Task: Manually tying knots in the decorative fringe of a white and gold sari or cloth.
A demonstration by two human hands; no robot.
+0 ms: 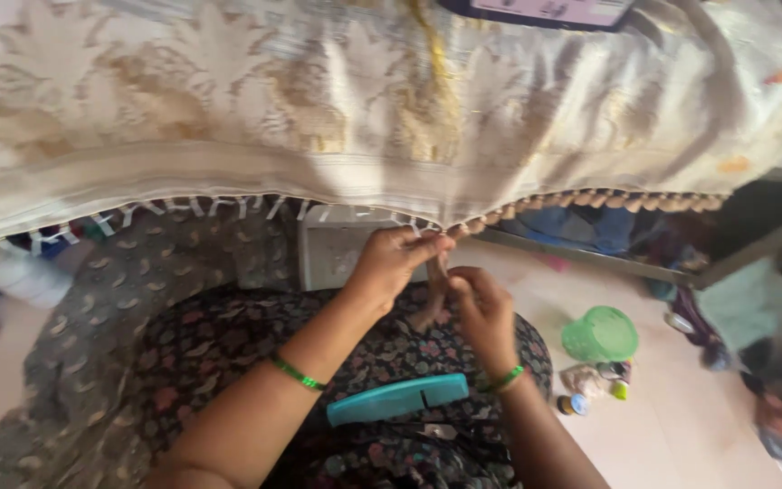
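A cream and gold woven cloth (346,100) hangs across the top of the view, with a fringe of small tassels (590,199) along its lower edge. My left hand (395,263) pinches the fringe threads right at the cloth's edge. Just below and to the right, my right hand (483,312) grips the same hanging bundle of threads (433,294). Both wrists wear green bangles. A teal comb (397,399) lies across my lap on the dark flowered dress.
A green plastic cup (601,335) stands on the pale floor to the right, with small bottles and spools (595,385) beside it. A grey box (332,249) sits behind my hands. Patterned grey fabric (92,335) spreads to the left. A frame bar (744,254) runs at right.
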